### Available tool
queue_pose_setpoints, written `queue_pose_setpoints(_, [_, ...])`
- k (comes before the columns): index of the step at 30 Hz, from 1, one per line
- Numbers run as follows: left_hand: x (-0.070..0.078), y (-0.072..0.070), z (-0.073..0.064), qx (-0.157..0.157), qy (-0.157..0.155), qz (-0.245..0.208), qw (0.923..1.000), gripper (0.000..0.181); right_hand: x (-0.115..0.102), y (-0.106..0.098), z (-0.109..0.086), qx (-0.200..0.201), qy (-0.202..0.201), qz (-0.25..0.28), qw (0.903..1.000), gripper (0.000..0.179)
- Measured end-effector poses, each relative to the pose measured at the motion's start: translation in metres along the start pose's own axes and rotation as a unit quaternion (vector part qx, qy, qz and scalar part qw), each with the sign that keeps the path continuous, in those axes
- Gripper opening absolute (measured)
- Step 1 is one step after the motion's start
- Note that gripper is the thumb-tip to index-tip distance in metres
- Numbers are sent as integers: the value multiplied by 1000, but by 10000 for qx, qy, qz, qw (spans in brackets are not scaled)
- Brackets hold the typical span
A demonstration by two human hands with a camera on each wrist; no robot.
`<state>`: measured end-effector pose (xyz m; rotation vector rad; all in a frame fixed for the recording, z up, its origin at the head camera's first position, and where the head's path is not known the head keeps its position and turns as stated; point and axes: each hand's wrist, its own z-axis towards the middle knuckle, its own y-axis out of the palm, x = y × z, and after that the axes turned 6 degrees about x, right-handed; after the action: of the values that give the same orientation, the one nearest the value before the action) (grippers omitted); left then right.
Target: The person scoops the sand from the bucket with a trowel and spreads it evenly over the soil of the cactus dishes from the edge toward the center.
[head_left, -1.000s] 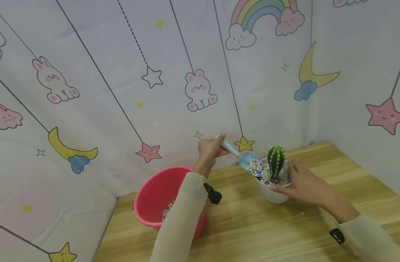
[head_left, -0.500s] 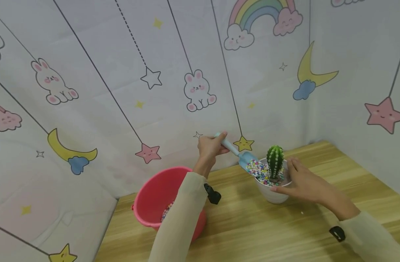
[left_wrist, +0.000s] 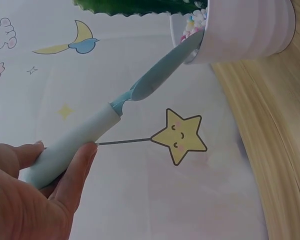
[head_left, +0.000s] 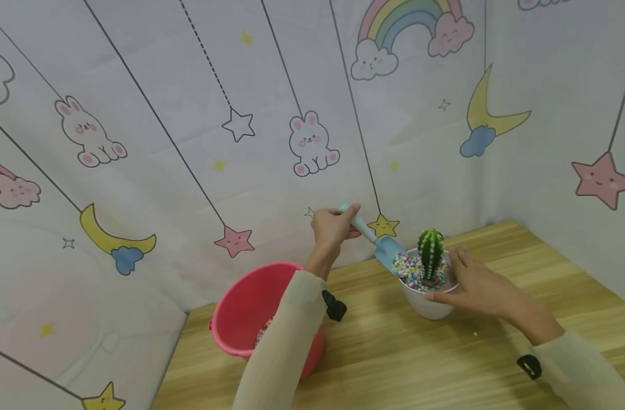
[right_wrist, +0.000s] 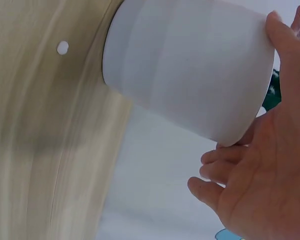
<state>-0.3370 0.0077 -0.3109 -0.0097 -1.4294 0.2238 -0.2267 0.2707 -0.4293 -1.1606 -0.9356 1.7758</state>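
My left hand (head_left: 331, 230) grips the handle of a light blue toy shovel (head_left: 389, 250), its blade tilted down over the left rim of a white flower pot (head_left: 429, 306). Colourful beads (head_left: 412, 272) lie at the blade's lower end and in the pot, around a green cactus (head_left: 431, 253). In the left wrist view the shovel blade (left_wrist: 162, 72) meets the pot's rim. My right hand (head_left: 484, 287) holds the pot from the right, thumb on the near rim, fingers round the far side. The pot (right_wrist: 190, 65) stands upright on the table.
A red bucket (head_left: 235, 310) with more beads (head_left: 263, 330) inside stands left on the wooden table (head_left: 384, 364), partly hidden by the left sleeve. One white bead (right_wrist: 63, 48) lies loose near the pot. A cartoon-printed cloth (head_left: 164, 199) hangs behind.
The shovel's handle end has risen slightly, and beads have slid off the blade toward the pot, baring more of its upper part. My right hand stays on the pot.
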Motion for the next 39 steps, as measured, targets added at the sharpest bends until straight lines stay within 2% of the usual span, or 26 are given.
queue_pose_setpoints(9, [4,1,-1,-11,280,155,9995,35,-9,4,-1,218,165,-278,9992,125])
queue_pose_setpoints(18, [9,4,-8,25,443,420,9981,35,-11,5,-3,328,127,-235,9991,122])
queue_pose_setpoints(23, [9,3,-11,12,538,487,9974,36,-10,7,-4,257,190,-234,9992,123])
queue_pose_setpoints(35, [17,3,-21,11,1059,992,9894,35,-10,8,-4,248,212,-234,9992,124])
queue_pose_setpoints(39, [18,2,-23,20,1177,1007,9879,34,-10,8,-5,238,216,-202,9993,123])
